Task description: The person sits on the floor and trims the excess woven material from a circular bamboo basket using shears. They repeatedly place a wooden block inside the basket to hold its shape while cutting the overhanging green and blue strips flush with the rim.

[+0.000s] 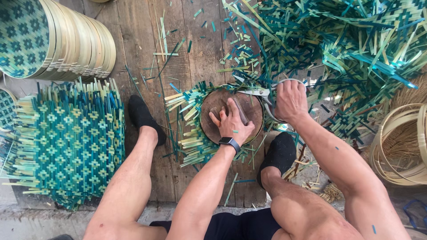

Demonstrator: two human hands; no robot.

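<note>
Roughly halfway, by the look of it: the woven mat (189, 116) pinned under the round wooden block (222, 113) keeps its ragged fringe of pale green and teal strips on the near and left sides, while along the far and right edge of the block the strips look cut close. So the trimming seems done on 1 arc and left to do on the rest.

The left hand (231, 122) lies flat on top of the block, fingers spread and pressing down, holding nothing else. The right hand (290, 100) is closed around the handles of a pair of metal shears (258, 93), whose blades point left along the block's far edge; I cannot tell whether the blades are parted or closed.

The mat is flat, stiff, plaited bamboo in a chequered pattern. The block is dark, worn, smooth wood. Short offcuts (235, 55) litter the plank floor (142, 49). A stack of untrimmed square mats (66, 138) lies at left, a row of finished round rimmed trays (66, 40) behind it, a tangled heap of cut strips (356, 49) at upper right, and bare bamboo hoops (402, 142) at right.
</note>
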